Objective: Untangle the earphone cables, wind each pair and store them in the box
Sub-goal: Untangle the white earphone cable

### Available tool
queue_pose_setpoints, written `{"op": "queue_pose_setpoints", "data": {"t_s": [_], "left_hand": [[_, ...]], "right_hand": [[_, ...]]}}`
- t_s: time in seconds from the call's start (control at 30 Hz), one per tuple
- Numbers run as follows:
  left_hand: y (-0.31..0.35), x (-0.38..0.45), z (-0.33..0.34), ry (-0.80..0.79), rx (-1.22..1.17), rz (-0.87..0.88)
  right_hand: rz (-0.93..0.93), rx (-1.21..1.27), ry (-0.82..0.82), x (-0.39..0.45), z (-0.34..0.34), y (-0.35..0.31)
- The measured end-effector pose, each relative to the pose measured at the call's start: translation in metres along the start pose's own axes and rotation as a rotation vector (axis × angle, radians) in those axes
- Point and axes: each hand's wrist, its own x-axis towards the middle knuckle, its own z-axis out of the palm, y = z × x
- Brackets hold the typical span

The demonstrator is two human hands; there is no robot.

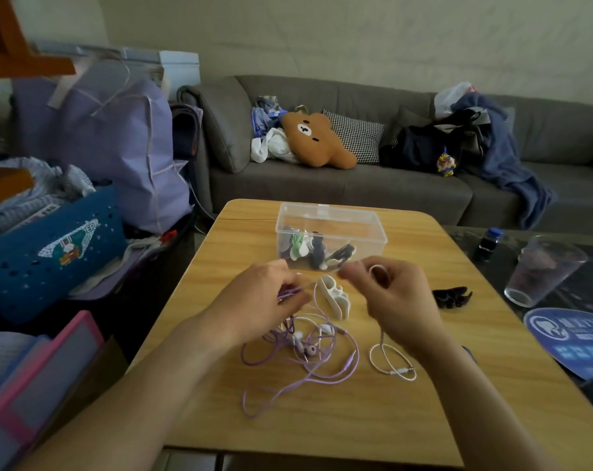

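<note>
Earphone cables (308, 348) lie tangled just below both hands; left hand (264, 297) pinches purple strands, right hand (395, 294) holds the white cable looped round 1 finger.

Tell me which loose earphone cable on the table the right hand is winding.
The white cable: it loops round the right hand fingers, plug end trailing on the table. The purple cable lies tangled under the left hand.

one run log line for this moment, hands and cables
left hand grips purple cable | right hand grips white cable | clear box open, wound pairs inside | purple tangle on table
</note>
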Motion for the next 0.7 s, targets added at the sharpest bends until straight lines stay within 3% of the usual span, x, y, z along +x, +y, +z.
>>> {"op": "queue_pose_setpoints", "data": {"t_s": [0.1,0.23,0.33,0.43,0.5,0.57,0.7], "left_hand": [[-0.014,-0.002,-0.003,-0.082,0.13,-0.072],[-0.025,-0.005,-0.012,-0.094,0.066,-0.133],[-0.024,-0.005,-0.013,-0.052,0.004,-0.165],[-0.021,-0.006,-0.012,-0.015,-0.132,-0.213],[-0.02,-0.006,-0.013,0.0,-0.184,-0.244],[-0.019,-0.005,-0.014,-0.001,-0.211,-0.262],[-0.018,-0.006,-0.014,-0.001,-0.203,-0.263]], "right_hand": [[0.09,0.276,0.238,0.005,-0.011,-0.005],[0.116,0.479,0.465,0.01,-0.033,-0.002],[0.195,0.675,0.481,0.011,-0.036,0.002],[0.239,0.957,0.406,0.009,-0.032,-0.004],[0.252,1.012,0.355,0.009,-0.031,-0.006],[0.272,0.845,0.302,0.01,-0.031,-0.004],[0.232,0.104,0.077,0.007,-0.024,0.007]]}}
